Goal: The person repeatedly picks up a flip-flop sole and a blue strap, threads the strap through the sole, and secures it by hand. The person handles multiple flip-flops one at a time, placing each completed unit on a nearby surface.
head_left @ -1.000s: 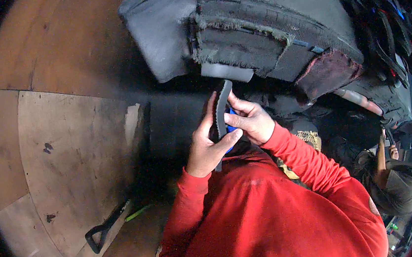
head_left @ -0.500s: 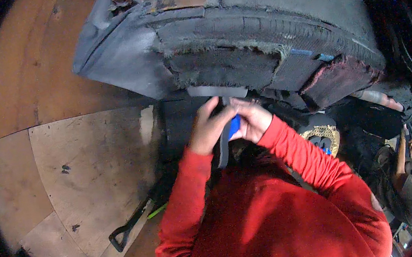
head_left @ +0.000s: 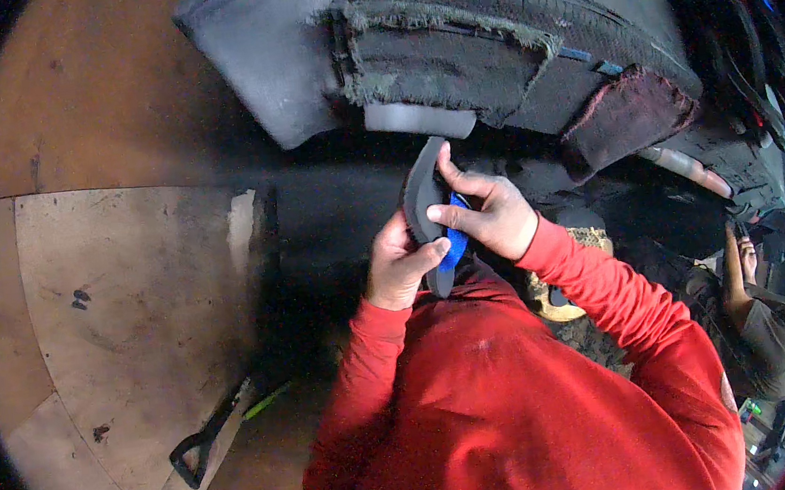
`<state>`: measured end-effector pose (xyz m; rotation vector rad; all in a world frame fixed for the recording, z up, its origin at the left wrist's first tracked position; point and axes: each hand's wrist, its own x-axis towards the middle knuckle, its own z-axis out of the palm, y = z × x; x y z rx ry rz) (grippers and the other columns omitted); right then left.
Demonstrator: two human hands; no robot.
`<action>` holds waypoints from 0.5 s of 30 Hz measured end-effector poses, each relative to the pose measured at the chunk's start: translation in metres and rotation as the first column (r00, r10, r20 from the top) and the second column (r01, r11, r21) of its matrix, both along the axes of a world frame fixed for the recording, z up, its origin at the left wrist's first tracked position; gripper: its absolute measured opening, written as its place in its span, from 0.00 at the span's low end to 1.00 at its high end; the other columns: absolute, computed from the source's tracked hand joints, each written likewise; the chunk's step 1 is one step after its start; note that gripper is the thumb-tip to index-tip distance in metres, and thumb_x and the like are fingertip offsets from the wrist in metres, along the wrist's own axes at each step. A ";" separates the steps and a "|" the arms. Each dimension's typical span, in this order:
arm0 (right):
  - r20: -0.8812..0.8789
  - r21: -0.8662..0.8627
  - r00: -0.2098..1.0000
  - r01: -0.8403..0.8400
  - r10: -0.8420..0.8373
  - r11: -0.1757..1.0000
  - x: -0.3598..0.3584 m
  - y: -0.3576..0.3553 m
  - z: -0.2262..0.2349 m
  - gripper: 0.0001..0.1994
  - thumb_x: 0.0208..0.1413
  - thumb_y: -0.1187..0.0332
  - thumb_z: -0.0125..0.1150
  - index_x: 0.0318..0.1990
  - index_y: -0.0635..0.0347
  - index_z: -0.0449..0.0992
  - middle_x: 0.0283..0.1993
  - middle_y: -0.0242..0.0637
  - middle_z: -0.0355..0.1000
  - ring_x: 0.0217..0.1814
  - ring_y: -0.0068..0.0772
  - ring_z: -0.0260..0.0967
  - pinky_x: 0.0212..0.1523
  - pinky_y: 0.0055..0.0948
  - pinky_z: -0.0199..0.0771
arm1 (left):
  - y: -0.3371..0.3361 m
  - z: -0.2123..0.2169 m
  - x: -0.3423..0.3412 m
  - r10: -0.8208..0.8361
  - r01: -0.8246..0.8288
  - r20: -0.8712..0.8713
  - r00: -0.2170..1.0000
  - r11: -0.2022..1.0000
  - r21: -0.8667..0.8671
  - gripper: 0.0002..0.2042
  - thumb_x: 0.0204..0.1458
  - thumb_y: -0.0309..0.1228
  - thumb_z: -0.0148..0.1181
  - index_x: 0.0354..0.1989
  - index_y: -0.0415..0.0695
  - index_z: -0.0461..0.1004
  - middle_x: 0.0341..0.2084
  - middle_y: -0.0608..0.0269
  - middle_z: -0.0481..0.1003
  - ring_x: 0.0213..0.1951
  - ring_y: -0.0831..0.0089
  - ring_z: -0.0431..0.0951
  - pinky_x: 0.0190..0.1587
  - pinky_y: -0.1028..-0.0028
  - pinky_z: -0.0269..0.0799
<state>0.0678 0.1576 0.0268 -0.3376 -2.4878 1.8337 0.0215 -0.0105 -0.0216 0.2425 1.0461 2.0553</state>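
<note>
Both my hands hold a dark grey, curved, sole-shaped piece (head_left: 422, 190) upright in front of my body. My left hand (head_left: 393, 266) grips its lower part, thumb on the near face. My right hand (head_left: 501, 218) pinches it higher up, the index finger near its upper tip and the thumb on its face. A bright blue part (head_left: 455, 241) shows beside the piece, below my right thumb; whether it is joined to it I cannot tell. Just beyond the upper tip is a short pale grey roller-like bar (head_left: 420, 120).
A large bench-like body padded with frayed dark cloth (head_left: 450, 58) stands ahead. At left lies a wooden board (head_left: 142, 297) with a black handle (head_left: 189, 461) and a green strip (head_left: 266, 401). A yellowish container (head_left: 591, 243) is partly behind my right arm. A co-worker's hand (head_left: 746, 258) shows far right.
The grey piece has turned, so its broad face now shows. My right hand has shifted right, its fingers spreading along the piece. The view has shifted slightly.
</note>
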 end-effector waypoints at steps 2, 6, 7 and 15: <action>-0.159 0.394 0.985 0.000 0.068 0.919 0.008 -0.006 -0.004 0.38 0.49 0.63 0.71 0.69 0.53 0.61 0.44 0.45 0.73 0.44 0.40 0.73 0.49 0.33 0.73 | -0.002 0.002 0.000 0.005 -0.006 0.038 0.999 1.000 0.018 0.26 0.50 0.23 0.67 0.59 0.38 0.66 0.52 0.65 0.71 0.52 0.76 0.72 0.56 0.73 0.68; -0.295 0.496 0.955 0.129 0.027 0.859 0.017 -0.031 -0.018 0.47 0.39 0.60 0.76 0.70 0.46 0.57 0.60 0.57 0.58 0.58 0.60 0.61 0.56 0.48 0.67 | 0.003 0.017 -0.009 0.101 -0.129 -0.169 0.981 0.978 -0.166 0.27 0.52 0.28 0.69 0.59 0.35 0.68 0.50 0.62 0.74 0.49 0.75 0.74 0.53 0.75 0.71; -0.305 0.561 0.952 0.197 -0.020 0.804 0.018 -0.035 -0.022 0.39 0.41 0.62 0.75 0.65 0.46 0.65 0.60 0.56 0.57 0.58 0.60 0.60 0.55 0.48 0.67 | 0.005 0.021 -0.012 0.114 -0.166 -0.237 0.965 0.962 -0.216 0.28 0.52 0.29 0.69 0.60 0.34 0.68 0.50 0.60 0.75 0.49 0.75 0.75 0.52 0.75 0.72; -0.373 0.425 0.926 0.226 -0.058 0.877 -0.010 -0.028 -0.071 0.19 0.43 0.66 0.70 0.44 0.59 0.76 0.47 0.49 0.66 0.46 0.54 0.64 0.46 0.44 0.69 | 0.027 0.034 -0.036 -0.039 -0.478 -0.749 0.662 0.747 -0.462 0.22 0.54 0.38 0.65 0.54 0.37 0.74 0.39 0.43 0.80 0.39 0.62 0.83 0.37 0.69 0.77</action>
